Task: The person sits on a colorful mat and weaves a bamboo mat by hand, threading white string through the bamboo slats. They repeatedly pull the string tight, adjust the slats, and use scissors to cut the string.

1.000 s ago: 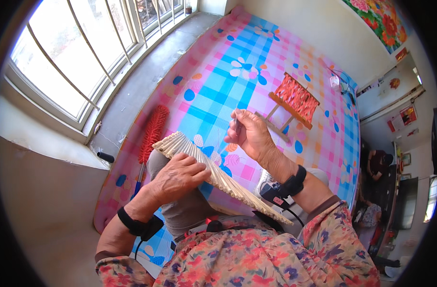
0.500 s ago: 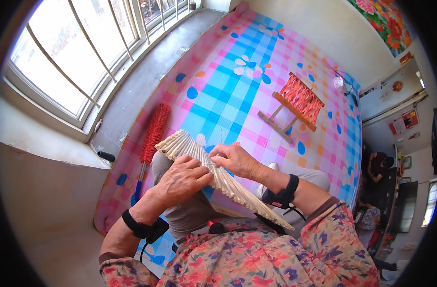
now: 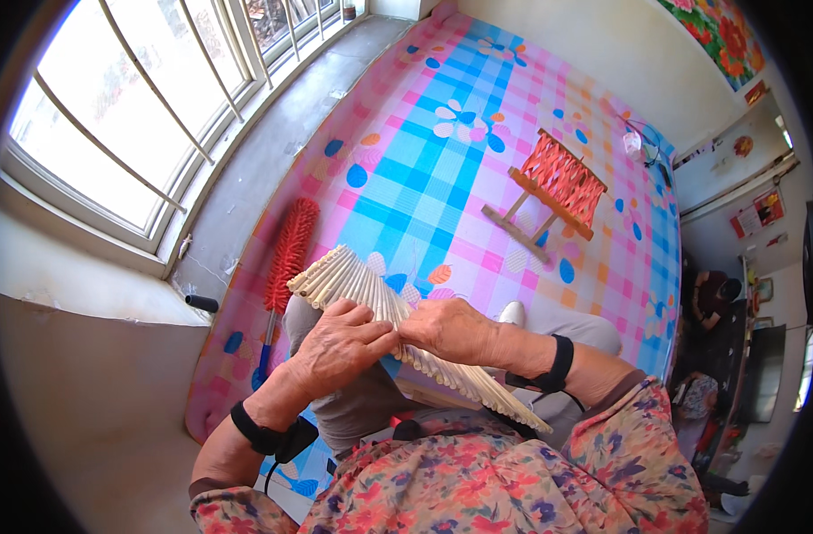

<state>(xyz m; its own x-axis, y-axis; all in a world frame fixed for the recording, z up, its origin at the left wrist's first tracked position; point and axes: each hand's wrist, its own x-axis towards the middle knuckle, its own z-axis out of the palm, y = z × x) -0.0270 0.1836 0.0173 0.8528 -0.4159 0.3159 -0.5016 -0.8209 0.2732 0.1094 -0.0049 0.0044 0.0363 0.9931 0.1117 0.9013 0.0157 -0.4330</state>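
A row of pale, slim plant stalks (image 3: 337,279), bound side by side into a fanned, twisted strip, lies slantwise over my lap. My left hand (image 3: 342,347) is closed over the strip's near side, fingers curled on the stalks. Right beside it, my right hand (image 3: 449,331) is closed in a pinch against the stalks, its fingertips meeting the left hand's. Whatever those fingertips hold is hidden behind the knuckles. The strip's lower right end (image 3: 522,414) rests near my waist, with both hands around its middle.
A red bristly duster (image 3: 293,254) with a blue handle lies to the left on the plaid bed cover (image 3: 415,196). Ahead stands a small wooden folding stool (image 3: 558,187) with a woven red seat. A barred window (image 3: 140,107) is at left. Two people (image 3: 713,298) are at far right.
My right hand has come down and left to meet my left hand; its raised, pinching fingers are now against the stalks. The thin thread seen between the hands no longer shows clearly.
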